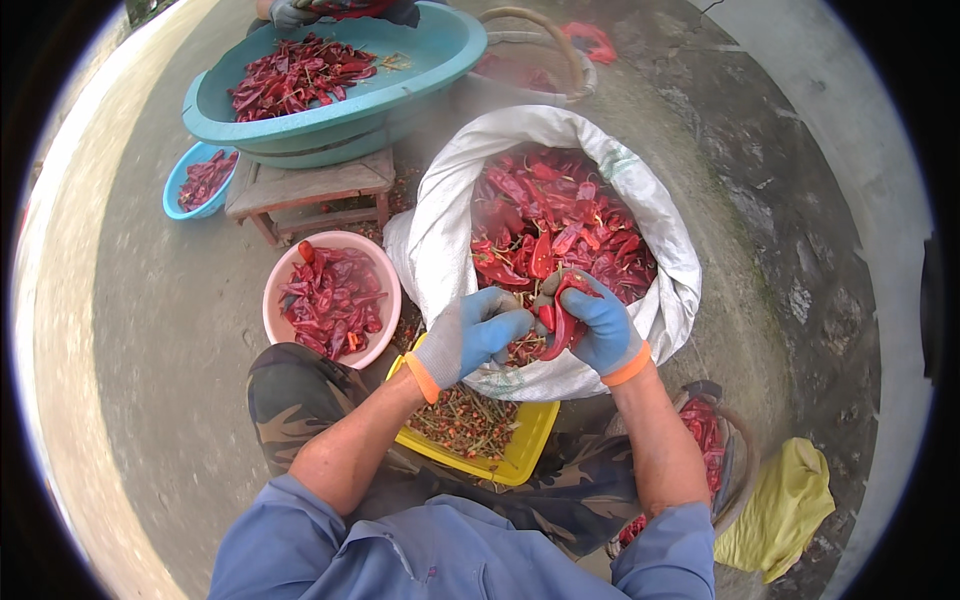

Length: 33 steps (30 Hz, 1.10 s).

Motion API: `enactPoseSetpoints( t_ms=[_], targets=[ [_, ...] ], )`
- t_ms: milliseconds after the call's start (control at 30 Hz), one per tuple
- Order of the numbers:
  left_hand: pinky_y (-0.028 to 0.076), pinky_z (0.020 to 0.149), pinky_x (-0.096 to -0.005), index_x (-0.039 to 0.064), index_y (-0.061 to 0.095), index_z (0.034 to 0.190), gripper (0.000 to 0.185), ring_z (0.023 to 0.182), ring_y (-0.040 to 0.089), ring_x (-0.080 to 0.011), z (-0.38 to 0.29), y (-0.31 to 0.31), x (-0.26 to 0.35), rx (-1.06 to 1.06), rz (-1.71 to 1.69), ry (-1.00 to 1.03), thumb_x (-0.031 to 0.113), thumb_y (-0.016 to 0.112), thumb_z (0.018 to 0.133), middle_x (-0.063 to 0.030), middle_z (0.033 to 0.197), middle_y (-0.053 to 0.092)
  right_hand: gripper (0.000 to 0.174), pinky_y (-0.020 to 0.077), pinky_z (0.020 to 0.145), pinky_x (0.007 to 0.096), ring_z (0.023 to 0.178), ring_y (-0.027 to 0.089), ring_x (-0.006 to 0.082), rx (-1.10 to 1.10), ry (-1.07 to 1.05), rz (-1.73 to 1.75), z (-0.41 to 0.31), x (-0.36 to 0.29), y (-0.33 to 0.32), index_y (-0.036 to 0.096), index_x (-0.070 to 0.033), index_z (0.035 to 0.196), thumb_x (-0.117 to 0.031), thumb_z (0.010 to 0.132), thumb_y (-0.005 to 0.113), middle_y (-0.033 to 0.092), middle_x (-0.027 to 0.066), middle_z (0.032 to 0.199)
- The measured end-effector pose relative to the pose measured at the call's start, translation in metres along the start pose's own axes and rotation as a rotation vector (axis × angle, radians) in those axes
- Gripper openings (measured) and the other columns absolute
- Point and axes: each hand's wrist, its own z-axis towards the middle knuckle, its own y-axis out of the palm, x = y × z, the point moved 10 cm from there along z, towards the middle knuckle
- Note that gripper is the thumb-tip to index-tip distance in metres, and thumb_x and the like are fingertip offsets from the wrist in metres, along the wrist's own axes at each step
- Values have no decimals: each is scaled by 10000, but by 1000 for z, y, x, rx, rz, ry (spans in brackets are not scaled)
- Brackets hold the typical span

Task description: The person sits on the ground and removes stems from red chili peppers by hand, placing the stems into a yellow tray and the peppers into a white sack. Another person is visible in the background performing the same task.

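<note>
Dried red chili peppers [559, 330] are gripped in my right hand [609, 330], which wears a grey-and-blue coated work glove with an orange cuff. My left hand [480, 330], gloved the same way, is close beside them with its fingers bent inward. Whether anything is pinched between its fingertips is hidden. Both hands are over the near rim of a white woven sack [442, 202], its mouth rolled down, holding many red chilies [555, 210]. Below my left hand, a yellow plastic tub [517, 469] contains cut stems and small red bits [465, 424].
A pink basin [274, 315] of chilies stands left of the sack. Beyond it, a large teal tub [420, 45] rests on a wooden stool [315, 180], near another person's gloved hand [291, 13]. Baskets [739, 457] and a yellow-green sack [784, 502] lie at my right.
</note>
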Motion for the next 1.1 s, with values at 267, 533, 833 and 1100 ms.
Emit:
enactPoseSetpoints(
  t_ms=[267, 533, 833, 1100],
  targets=[
    [497, 638, -281, -6, 683, 884, 244, 700, 572, -79, 6, -17, -2, 71, 100, 80, 224, 741, 938, -13, 778, 649, 297, 591, 920, 352, 1018, 720, 208, -32, 61, -62, 5, 9, 13, 654, 11, 1276, -86, 996, 665, 720, 103, 1121],
    [519, 705, -289, -29, 693, 972, 211, 751, 612, -97, 0, -19, 25, 120, -93, 280, 182, 691, 972, -40, 825, 694, 323, 594, 860, 366, 951, 735, 246, -194, 265, -49, 0, 26, 19, 679, 41, 1230, -116, 951, 721, 734, 134, 1084],
    [487, 665, -244, -4, 703, 1007, 182, 715, 599, -75, -7, -43, 33, 300, -74, 384, 173, 679, 978, -1, 844, 671, 380, 621, 884, 401, 1007, 743, 262, -179, 319, -10, -3, 38, 23, 658, 36, 1292, -119, 950, 718, 734, 147, 1174],
    [448, 587, -256, 17, 697, 911, 335, 633, 563, -83, -9, -33, 29, -20, 72, 70, 331, 629, 1007, -12, 766, 619, 428, 589, 703, 396, 758, 681, 289, -206, 155, -5, -3, 8, 12, 642, -6, 1176, -282, 887, 795, 681, 149, 972]
  ],
)
